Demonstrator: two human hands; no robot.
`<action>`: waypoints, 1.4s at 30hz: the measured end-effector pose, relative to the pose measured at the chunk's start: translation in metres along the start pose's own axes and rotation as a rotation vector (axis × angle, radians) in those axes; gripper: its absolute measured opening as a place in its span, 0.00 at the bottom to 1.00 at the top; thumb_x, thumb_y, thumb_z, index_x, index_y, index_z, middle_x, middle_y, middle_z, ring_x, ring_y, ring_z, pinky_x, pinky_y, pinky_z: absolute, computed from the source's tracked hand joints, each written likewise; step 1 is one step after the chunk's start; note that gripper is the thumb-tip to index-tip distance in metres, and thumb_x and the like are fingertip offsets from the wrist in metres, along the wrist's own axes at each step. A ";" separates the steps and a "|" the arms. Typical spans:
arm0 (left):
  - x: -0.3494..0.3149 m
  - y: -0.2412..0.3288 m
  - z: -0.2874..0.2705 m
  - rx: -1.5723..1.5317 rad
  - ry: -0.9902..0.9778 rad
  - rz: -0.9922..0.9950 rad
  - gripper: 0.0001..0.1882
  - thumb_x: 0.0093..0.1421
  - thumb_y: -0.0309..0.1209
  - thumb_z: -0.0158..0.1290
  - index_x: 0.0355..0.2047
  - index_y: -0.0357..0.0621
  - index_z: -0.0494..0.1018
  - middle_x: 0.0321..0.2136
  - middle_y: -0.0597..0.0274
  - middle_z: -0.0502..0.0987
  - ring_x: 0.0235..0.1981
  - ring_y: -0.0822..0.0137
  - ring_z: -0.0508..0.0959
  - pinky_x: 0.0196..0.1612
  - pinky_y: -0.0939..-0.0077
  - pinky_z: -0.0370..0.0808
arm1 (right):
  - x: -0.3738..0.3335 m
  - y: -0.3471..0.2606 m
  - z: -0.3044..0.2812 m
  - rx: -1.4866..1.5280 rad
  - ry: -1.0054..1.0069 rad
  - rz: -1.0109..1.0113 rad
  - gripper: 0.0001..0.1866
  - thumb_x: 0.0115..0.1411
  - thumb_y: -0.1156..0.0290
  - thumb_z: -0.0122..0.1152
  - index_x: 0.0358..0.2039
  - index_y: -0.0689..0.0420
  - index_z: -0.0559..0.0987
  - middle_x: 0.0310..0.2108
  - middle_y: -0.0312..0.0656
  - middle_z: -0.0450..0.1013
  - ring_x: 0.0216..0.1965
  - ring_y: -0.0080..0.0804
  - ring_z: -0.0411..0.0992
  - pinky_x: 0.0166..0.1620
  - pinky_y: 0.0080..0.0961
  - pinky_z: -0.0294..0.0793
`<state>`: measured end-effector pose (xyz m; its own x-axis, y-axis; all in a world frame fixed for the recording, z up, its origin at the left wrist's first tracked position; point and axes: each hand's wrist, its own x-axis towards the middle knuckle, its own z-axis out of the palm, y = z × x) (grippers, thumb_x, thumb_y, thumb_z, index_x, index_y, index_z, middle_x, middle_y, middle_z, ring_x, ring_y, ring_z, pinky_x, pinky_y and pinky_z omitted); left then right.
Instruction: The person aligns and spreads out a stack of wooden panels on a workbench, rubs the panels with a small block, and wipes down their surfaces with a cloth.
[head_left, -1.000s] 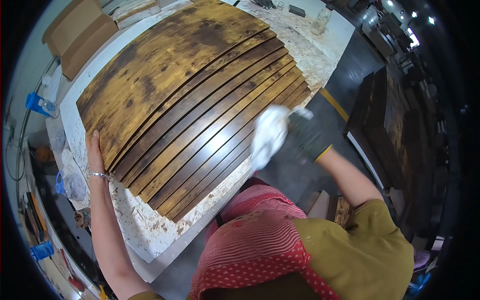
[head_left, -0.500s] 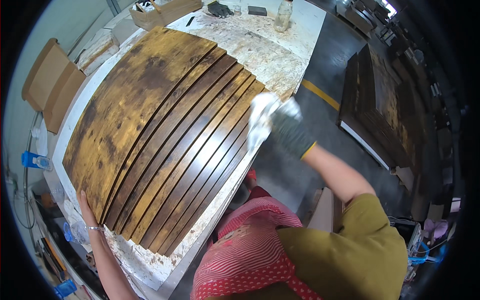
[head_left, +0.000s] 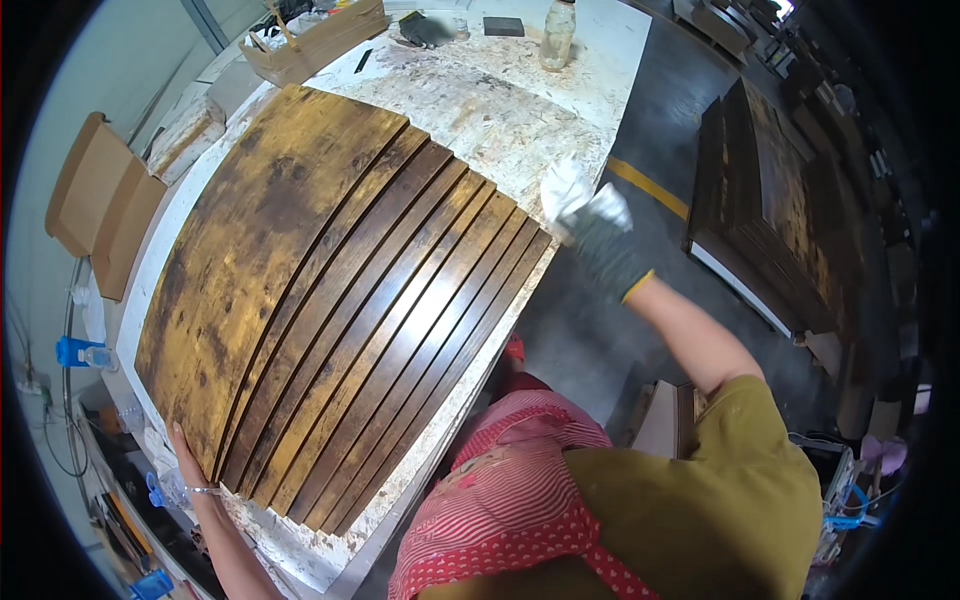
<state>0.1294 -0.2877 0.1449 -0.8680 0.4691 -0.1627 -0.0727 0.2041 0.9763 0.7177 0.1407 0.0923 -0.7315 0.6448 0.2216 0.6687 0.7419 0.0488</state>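
Observation:
A fanned stack of brown wood-grain boards (head_left: pixel 255 230) lies on the table, each lower board stepping out to the right. My left hand (head_left: pixel 186 458), bare with a bracelet at the wrist, rests along the near-left edge of the stack. Its fingers look stretched, though the far side of the hand is partly hidden. My right hand (head_left: pixel 606 245) wears a dark knitted glove with a yellow cuff. Bunched in that hand is a white cloth (head_left: pixel 568 188), somewhat blurred, held up beyond the far right corner of the boards, apart from them.
The stained white table (head_left: pixel 480 110) carries a glass jar (head_left: pixel 557 38), a dark block (head_left: pixel 503 26), another glove (head_left: pixel 425 30) and a cardboard box (head_left: pixel 330 42) at its far end. An open carton (head_left: pixel 105 200) stands left. More boards (head_left: pixel 765 210) are stacked at right.
My right hand has moved the white cloth rightward, away from the edge of the boards. My left hand keeps its place at the stack. The whole view has shifted slightly.

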 end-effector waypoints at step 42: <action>0.196 0.127 0.154 1.283 -0.198 -0.254 0.53 0.53 0.70 0.26 0.47 0.23 0.67 0.48 0.31 0.66 0.54 0.42 0.64 0.58 0.65 0.58 | 0.515 -0.202 -0.024 0.256 -0.448 -0.560 0.39 0.54 0.36 0.38 0.37 0.63 0.79 0.41 0.54 0.73 0.46 0.46 0.70 0.53 0.33 0.63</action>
<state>0.0259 -0.0378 0.2148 -0.8056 0.3918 -0.4444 0.3870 0.9160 0.1060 0.2091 0.3185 0.2196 -0.9731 0.1318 -0.1890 0.1699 0.9645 -0.2020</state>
